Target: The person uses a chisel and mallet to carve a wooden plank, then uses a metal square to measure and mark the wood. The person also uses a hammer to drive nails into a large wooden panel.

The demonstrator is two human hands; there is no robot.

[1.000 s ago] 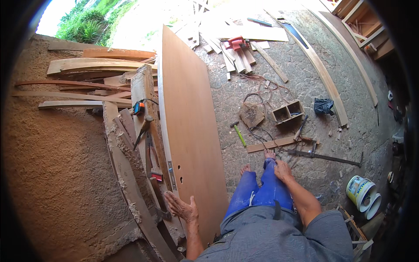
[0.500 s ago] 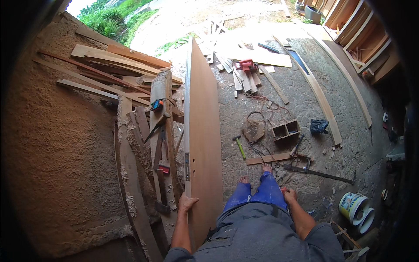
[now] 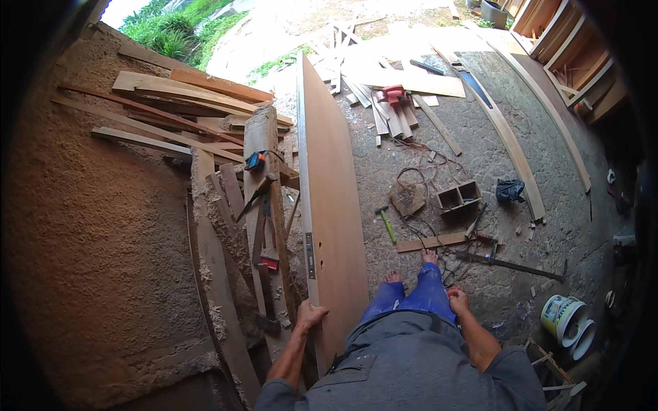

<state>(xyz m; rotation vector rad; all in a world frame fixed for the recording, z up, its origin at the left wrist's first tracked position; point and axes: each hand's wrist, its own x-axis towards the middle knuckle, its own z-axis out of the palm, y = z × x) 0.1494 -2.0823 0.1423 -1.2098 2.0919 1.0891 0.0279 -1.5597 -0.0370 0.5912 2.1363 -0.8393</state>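
Observation:
A light wooden door [image 3: 334,171] stands on its long edge to my left. My left hand [image 3: 312,315] is closed over its upper edge, near the end closest to me. Farther along that edge sits a metal lock plate [image 3: 310,255], and two small holes show in the face beside it. My right hand [image 3: 458,300] hangs by my right thigh with curled fingers. A bit of red shows at those fingers, too small to name. Left of the door, a rough timber beam [image 3: 259,130] carries a tape measure [image 3: 254,162], a hammer [image 3: 258,194] and a red-marked tool [image 3: 269,263].
Ahead on the floor lie a red power tool [image 3: 393,95] on boards, a green-handled hammer [image 3: 386,225], tangled cords, a wooden box [image 3: 459,197] and a long bar clamp [image 3: 510,265]. White buckets [image 3: 563,319] stand at right. Planks [image 3: 185,103] are piled along the left wall.
The view has shifted slightly, so door, tools and floor items sit a little farther right. My left hand keeps its grip on the door's edge; my right hand stays by my thigh.

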